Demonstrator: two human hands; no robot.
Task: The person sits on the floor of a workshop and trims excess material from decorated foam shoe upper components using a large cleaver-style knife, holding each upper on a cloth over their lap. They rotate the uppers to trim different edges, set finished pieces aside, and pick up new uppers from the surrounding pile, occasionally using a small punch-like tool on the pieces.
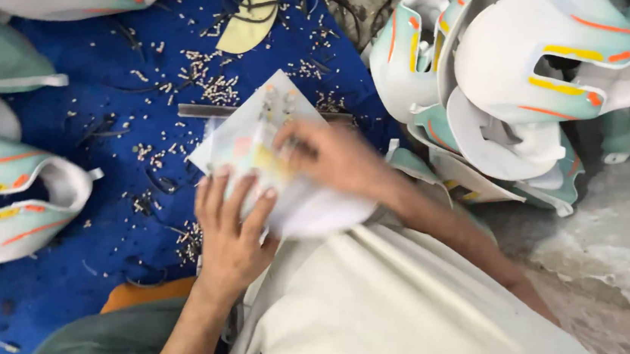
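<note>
shells are lying finished-looking on the far left: a pale green moulded shell (17, 199) with orange and yellow stripes is resting on the blue mat (96, 105), with others partly cut off above it. small pale pellets (204, 84) and dark offcuts are lying scattered across the mat, beside a yellow crescent scrap (252, 27). in the middle, the left hand (232, 230) is clamping its fingers over the near edge of a white sticker sheet (251, 141) that is lying over the person's lap and a white curved piece (318, 211); the right hand (332, 156) is blurring with motion, fingers pressing together on the sheet's yellow patch, though what exactly they are pinching cannot be told. on the right, a heap of striped shells (541, 66) is piling against the grey floor (625, 248). judging by this, many shells are already carrying stripes, while the piece in the lap is looking only partly dressed, so the sticking work is seeming well underway but unfinished.
</note>
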